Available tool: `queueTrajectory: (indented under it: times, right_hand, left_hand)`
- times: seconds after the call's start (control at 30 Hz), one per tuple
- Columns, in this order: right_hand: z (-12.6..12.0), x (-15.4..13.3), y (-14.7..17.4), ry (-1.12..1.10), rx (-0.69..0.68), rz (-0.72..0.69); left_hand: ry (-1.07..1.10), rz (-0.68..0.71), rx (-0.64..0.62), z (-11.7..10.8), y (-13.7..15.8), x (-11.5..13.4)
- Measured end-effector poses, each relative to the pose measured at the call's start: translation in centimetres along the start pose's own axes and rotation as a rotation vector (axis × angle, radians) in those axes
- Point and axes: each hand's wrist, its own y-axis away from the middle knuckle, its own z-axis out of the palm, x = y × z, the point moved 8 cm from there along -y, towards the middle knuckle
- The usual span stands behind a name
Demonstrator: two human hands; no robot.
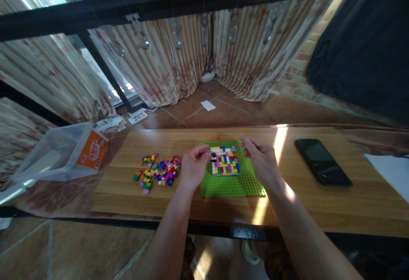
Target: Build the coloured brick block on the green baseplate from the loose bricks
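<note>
On a green studded baseplate [231, 188] sits a low block of small multicoloured toy bricks [225, 163], with white, yellow, red and blue ones on top. My left hand [194, 164] is at the block's left side, thumb and fingertips pinched close to its upper left corner. Whatever is in that pinch is too small to name. Over the right part of the baseplate is my right hand [262, 158], just right of the block. Its fingers are curled in with the thumb close to the index finger, and anything between them is hidden.
Loose coloured bricks [164, 171] lie in a heap on the wooden table [121, 199] to the left. A black phone [322, 163] lies at the right, with white paper [388, 171] beyond it. A clear plastic bin [60, 154] with an orange label stands past the left end.
</note>
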Motion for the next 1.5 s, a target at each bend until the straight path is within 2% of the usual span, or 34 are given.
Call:
queueTrajectory:
  times: [0.1, 0.3, 0.4, 0.77, 0.97, 1.13, 1.2, 1.37, 1.5]
  right_hand:
    - [0.6, -1.3, 0.8, 0.071, -0.032, -0.082]
    - [4.6, -4.7, 3.8, 0.227, -0.333, -0.372]
    - [5.6, -5.4, 4.8, 0.278, -0.393, -0.423]
    - [5.7, -5.2, 5.5, 0.308, -0.418, -0.405]
    - [4.4, -5.0, 4.7, 0.387, -0.34, -0.415]
    - [0.4, -3.2, 2.4, 0.415, -0.097, -0.233]
    - [-0.6, -2.6, 1.9, 0.437, -0.048, -0.188]
    - [0.0, -2.2, 2.0, 0.476, -0.1, -0.204]
    - [0.9, -2.1, 2.2, 0.489, -0.147, -0.225]
  left_hand:
    - [0.12, -0.041, -0.013, 0.3, 0.3, 0.3]
    - [0.25, -0.067, -0.145, 1.3, 1.2, 1.1]
    - [0.29, -0.095, -0.182, 1.7, 1.5, 1.1]
    - [0.237, -0.09, -0.159, 2.0, 1.5, 1.1]
    - [0.228, -0.096, -0.131, 2.2, 1.5, 0.9]
    - [0.046, 0.01, -0.005, 0.6, 0.5, 0.4]
    - [-0.061, 0.072, 0.045, -0.1, 0.1, 0.3]
    - [-0.361, 0.142, 0.064, -0.3, 0.2, 1.0]
    - [-0.452, 0.129, 0.006, 0.4, 0.8, 1.7]
